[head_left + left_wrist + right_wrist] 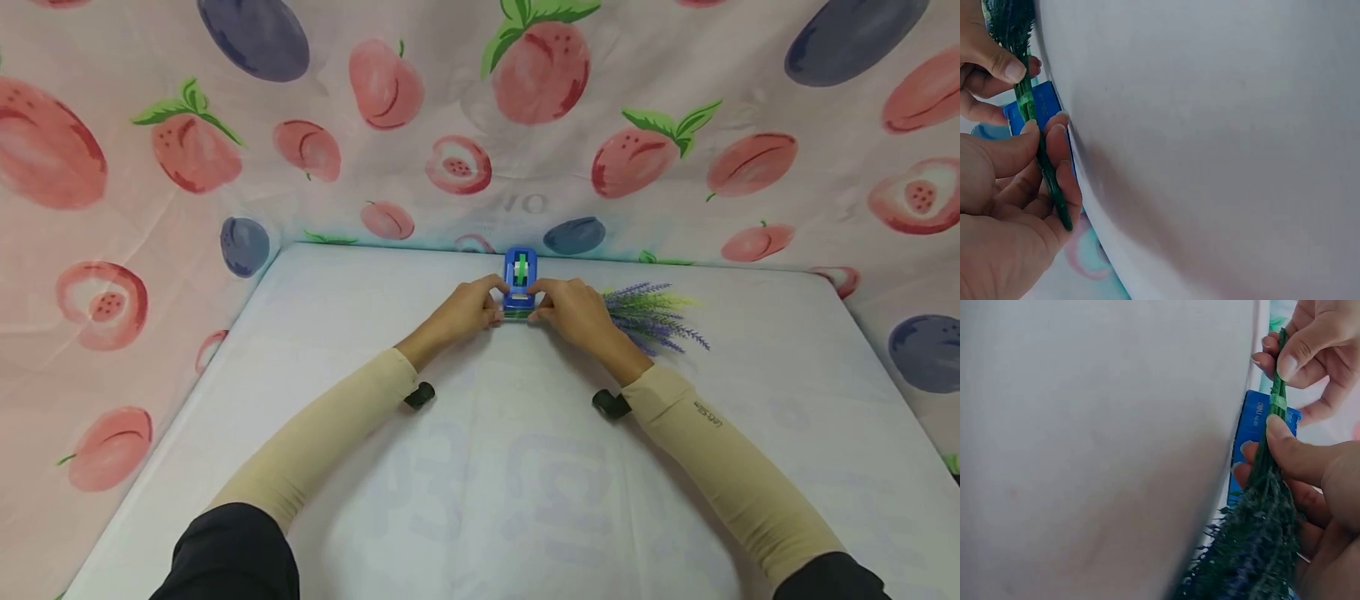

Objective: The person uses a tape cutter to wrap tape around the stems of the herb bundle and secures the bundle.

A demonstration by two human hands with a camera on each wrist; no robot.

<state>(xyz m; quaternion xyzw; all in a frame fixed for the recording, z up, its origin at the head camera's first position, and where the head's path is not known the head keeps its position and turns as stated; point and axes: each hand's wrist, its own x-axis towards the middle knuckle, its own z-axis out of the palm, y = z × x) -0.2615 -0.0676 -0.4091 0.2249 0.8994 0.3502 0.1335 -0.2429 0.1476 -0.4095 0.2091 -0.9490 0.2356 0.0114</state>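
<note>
A bunch of artificial lavender with purple and yellow-green sprigs lies sideways between the hands, its heads pointing right. The left hand pinches the bare end of its green stems between thumb and fingers. Closer to the flower heads, the right hand grips the stems, thumb on top. Between the two thumbs a light green tape band goes round the stems. Just behind the stems stands a blue tape dispenser with a green roll in it. Fingers partly hide the dispenser's front.
The white-covered table reaches toward the wearer, under both forearms. A fruit-print cloth hangs behind the table's far edge and along its sides. The dispenser stands close to that far edge. A dark camera sits on each wrist.
</note>
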